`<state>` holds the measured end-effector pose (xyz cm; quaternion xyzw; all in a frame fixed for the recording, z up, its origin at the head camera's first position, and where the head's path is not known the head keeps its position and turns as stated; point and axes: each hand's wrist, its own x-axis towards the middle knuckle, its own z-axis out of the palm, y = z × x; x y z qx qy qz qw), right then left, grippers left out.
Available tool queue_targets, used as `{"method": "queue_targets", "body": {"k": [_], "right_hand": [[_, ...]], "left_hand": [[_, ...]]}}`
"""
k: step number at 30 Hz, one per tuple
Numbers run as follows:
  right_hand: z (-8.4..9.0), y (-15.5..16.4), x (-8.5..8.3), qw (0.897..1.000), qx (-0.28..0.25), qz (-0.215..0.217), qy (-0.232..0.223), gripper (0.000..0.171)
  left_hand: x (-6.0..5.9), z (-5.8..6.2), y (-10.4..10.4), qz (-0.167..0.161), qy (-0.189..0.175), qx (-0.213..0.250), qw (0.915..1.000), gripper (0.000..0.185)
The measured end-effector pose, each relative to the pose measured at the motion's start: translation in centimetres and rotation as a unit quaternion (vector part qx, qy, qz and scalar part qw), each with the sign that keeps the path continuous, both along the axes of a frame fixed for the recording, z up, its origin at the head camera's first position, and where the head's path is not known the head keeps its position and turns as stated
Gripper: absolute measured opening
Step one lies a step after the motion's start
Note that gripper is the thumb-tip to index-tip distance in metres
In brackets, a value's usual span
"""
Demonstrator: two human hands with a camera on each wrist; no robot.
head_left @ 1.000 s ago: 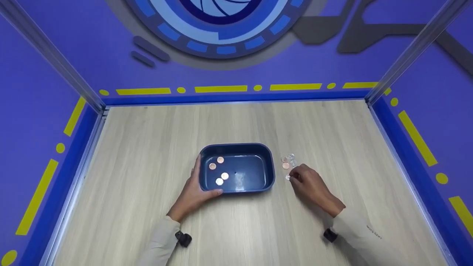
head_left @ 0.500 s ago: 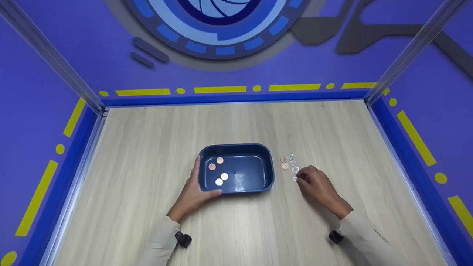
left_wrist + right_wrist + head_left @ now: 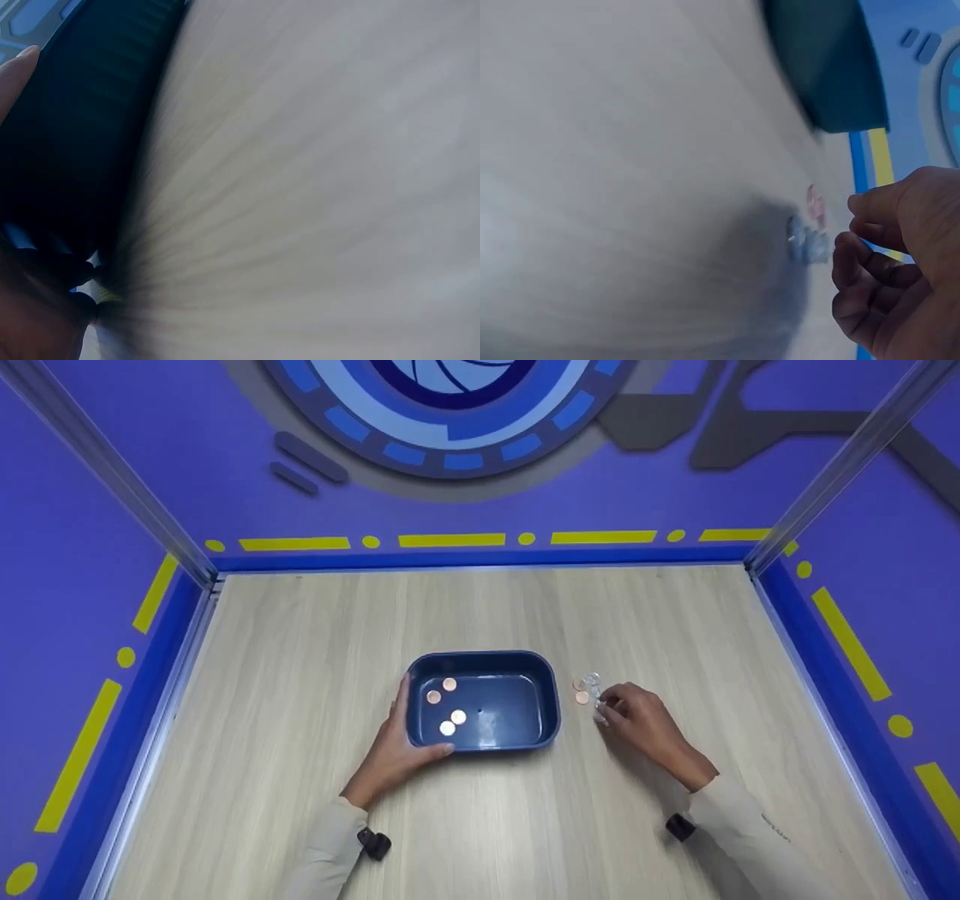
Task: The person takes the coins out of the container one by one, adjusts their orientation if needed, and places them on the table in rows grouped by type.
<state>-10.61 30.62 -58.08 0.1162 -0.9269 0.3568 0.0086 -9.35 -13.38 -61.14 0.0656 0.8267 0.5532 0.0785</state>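
A dark blue tray [image 3: 510, 706] sits mid-table with several copper and silver coins [image 3: 448, 706] in its left half. My left hand [image 3: 399, 741] grips the tray's front-left corner, thumb along the front wall and fingers up the left wall; the left wrist view shows a fingertip [image 3: 19, 63] against the tray [image 3: 75, 135]. A small pile of loose coins [image 3: 587, 688] lies just right of the tray. My right hand [image 3: 609, 711] hovers at the pile's near edge with fingers curled. In the right wrist view its fingertips [image 3: 849, 225] stand just off the coins [image 3: 807, 238], with nothing pinched.
The light wooden table [image 3: 300, 660] is fenced by purple walls with blue and yellow trim; metal posts stand at the back corners [image 3: 202, 574]. Bare wood surrounds the tray on the left, behind and in front. The tray's corner [image 3: 825, 67] shows in the right wrist view.
My right hand has drifted right and then slightly back toward the coin pile, nudging a silver coin along. The left hand and the tray have stayed put.
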Motion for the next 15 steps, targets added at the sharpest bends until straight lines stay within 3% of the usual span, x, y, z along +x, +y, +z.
{"method": "queue_targets", "body": {"k": [5,10,15], "right_hand": [[1.1,-1.6,-1.0,0.998,-0.045,0.034,0.012,0.012],[2.2,-3.7,-1.9,0.996,-0.046,0.066,0.048,0.010],[3.3,-5.7,-2.9,0.992,-0.051,0.105,0.056,0.009]], "left_hand": [[0.0,0.0,0.0,0.003,-0.001,-0.001,1.0000,0.144],[0.0,-0.1,0.0,0.000,0.005,0.004,1.0000,0.144],[-0.1,-0.3,0.0,-0.007,0.013,0.003,0.9999,0.147]]}}
